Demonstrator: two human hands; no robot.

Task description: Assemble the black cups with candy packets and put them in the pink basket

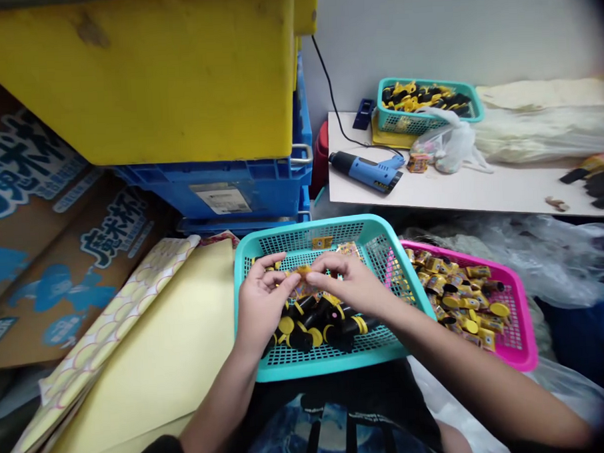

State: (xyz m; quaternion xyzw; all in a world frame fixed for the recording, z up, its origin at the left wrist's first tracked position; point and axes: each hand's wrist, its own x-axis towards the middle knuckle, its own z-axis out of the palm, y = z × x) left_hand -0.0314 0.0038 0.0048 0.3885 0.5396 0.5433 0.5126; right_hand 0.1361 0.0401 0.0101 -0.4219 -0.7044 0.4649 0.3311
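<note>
Above a turquoise mesh basket (333, 368) on my lap, both hands meet at the fingertips. My left hand (259, 296) pinches one side of a small yellow printed label (304, 271), and my right hand (354, 284) pinches its other side. Fingers cover part of the label. Black pieces with yellow caps (313, 319) lie in the near half of the basket, below my hands. Farther back in it are a flat yellow label (322, 242) and a small heap of printed labels (348, 250).
To the right, a pink basket (526, 337) holds many label-wrapped pieces (460, 293). A blue heat gun (368, 172) lies on the white table (415, 198), near a second turquoise basket (430, 121) and a plastic bag (451, 143). Yellow (175, 78) and blue crates (230, 196) stand at left.
</note>
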